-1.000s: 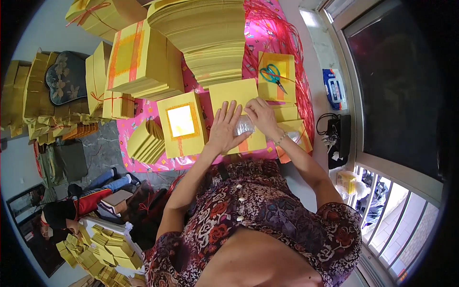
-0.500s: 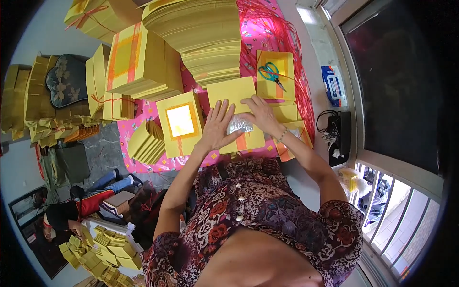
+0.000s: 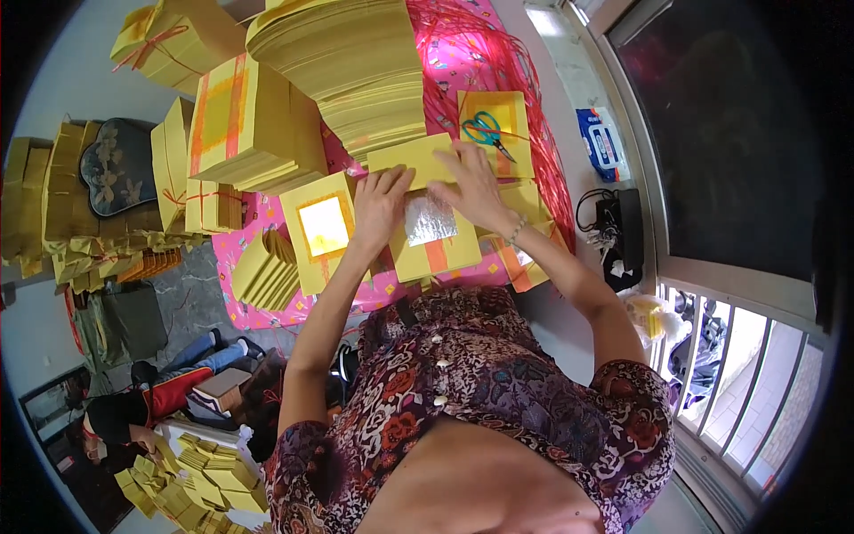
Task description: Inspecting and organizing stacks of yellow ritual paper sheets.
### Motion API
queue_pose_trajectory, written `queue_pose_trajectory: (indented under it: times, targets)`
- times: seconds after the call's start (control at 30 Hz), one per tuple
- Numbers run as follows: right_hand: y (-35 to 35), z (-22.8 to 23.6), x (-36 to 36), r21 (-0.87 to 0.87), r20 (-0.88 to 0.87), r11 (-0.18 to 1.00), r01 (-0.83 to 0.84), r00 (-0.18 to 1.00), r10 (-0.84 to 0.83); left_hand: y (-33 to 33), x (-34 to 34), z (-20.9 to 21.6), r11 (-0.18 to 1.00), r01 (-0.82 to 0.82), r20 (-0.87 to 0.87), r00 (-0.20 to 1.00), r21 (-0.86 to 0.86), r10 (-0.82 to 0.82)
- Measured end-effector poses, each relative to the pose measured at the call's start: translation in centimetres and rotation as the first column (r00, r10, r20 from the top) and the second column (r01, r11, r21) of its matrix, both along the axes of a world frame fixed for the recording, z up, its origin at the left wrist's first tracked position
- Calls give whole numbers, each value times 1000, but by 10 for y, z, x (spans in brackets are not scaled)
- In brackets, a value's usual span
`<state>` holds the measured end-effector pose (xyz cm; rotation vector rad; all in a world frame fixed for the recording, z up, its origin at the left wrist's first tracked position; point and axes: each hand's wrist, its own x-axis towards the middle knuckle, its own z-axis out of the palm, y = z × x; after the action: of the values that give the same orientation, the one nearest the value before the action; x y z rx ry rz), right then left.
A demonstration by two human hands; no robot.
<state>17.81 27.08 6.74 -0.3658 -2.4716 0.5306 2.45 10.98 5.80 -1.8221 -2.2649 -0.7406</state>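
Observation:
A yellow paper sheet [image 3: 411, 258] with a silver square [image 3: 433, 221] and an orange band lies in front of me. My left hand [image 3: 380, 211] is at its left edge, fingers bent over the yellow far part, thumb hidden. On the right of that far part rests my right hand [image 3: 479, 191], fingers apart and slightly blurred, thumb near the silver square. To the left lies a yellow sheet with a bright gold square [image 3: 323, 227] framed in orange. Teal-handled scissors [image 3: 485, 130] rest on another gold-squared sheet at the far right.
Tall stacks of yellow paper [image 3: 374, 89] stand at the back and left. Red plastic strings [image 3: 534, 98] trail along the right of the pink tablecloth [image 3: 267, 307]. A folded yellow bundle [image 3: 267, 271] sits at the left edge. A person [image 3: 120, 414] is at lower left, near more yellow paper.
My left hand has gone from lying flat with fingers stretched to bent fingers at the sheet's far left. My right hand has drawn back from the silver square, which shows more fully.

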Motion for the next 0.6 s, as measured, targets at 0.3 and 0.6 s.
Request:
queue_pose_trajectory:
  times: [0.3, 0.6]
  targets:
    - [25, 4, 35, -987, -55, -141, -72, 992, -118, 21, 31, 35, 992, 78, -169, 984, 102, -60]
    - [57, 4, 151, -914, -314, -60, -400, 794, -521, -6, 153, 5, 769, 638, 521, 643, 41, -562]
